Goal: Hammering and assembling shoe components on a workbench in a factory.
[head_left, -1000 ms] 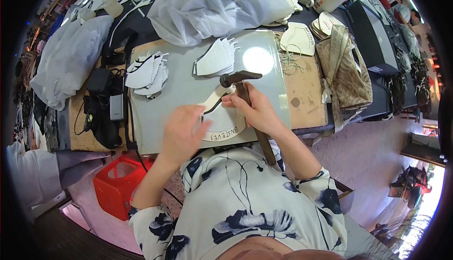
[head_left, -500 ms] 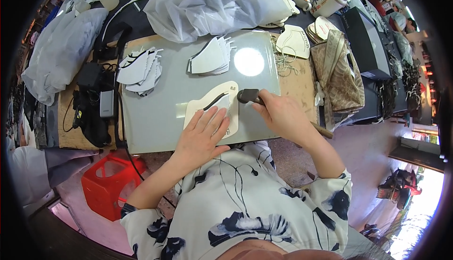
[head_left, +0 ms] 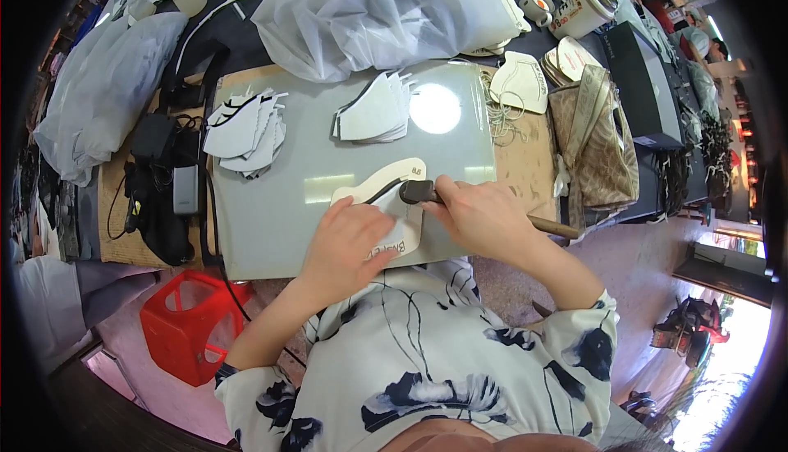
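A cream shoe-part template [head_left: 413,171] lies on the grey board [head_left: 271,238] in front of me. On it rests a white cut piece [head_left: 396,203] with a black curved edge. My right hand [head_left: 486,214] is closed round the wooden handle of a hammer [head_left: 419,192]. The hammer's dark head is over the upper right of the white piece; I cannot tell whether it touches. My left hand [head_left: 349,234], fingers extended, is over the template's left and lower part and hides some of both pieces.
Two stacks of white cut pieces, a left stack [head_left: 246,133] and a middle stack [head_left: 375,111], lie on the board's far side. Behind stands a large plastic bag [head_left: 369,17]. A brown patterned bag [head_left: 595,144] is at right, a black power adapter [head_left: 154,138] at left, a red stool [head_left: 189,325] below.
My right hand has brought the hammer's head from beside the template onto the white piece's area. My left hand's fingers have shifted off part of that piece. The whole view has moved slightly.
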The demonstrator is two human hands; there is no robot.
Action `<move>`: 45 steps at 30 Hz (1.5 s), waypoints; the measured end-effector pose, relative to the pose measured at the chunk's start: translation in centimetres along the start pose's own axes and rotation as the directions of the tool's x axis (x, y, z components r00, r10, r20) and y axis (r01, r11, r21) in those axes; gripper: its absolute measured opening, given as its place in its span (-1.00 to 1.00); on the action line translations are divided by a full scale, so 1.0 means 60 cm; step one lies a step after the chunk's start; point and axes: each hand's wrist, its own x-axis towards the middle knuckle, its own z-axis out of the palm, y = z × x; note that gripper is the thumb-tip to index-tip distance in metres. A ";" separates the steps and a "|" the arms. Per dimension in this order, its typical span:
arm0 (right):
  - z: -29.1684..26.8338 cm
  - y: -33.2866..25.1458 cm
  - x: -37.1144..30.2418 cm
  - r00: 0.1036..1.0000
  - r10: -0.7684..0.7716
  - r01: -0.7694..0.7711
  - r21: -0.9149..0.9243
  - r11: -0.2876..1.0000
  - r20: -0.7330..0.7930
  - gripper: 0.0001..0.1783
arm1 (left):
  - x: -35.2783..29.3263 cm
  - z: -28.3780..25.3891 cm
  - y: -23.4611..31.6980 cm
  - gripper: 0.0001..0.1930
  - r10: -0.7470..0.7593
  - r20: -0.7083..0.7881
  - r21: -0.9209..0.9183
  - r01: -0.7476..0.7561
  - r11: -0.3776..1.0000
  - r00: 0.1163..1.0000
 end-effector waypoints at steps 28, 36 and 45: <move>0.022 0.009 0.001 0.995 0.076 -0.069 0.105 0.992 -0.071 -0.69 | 0.065 0.036 0.000 -0.78 -0.263 -0.229 0.016 0.274 0.962 0.937; -0.013 0.012 0.014 0.994 0.106 -0.106 0.018 0.994 0.003 -0.64 | 0.047 0.055 0.006 -0.68 -0.034 -0.245 0.315 0.112 0.943 0.969; -0.023 0.006 0.024 0.999 -0.015 0.013 -0.059 0.998 -0.032 -0.60 | 0.050 0.054 0.004 -0.72 -0.010 -0.259 0.293 0.088 0.952 0.966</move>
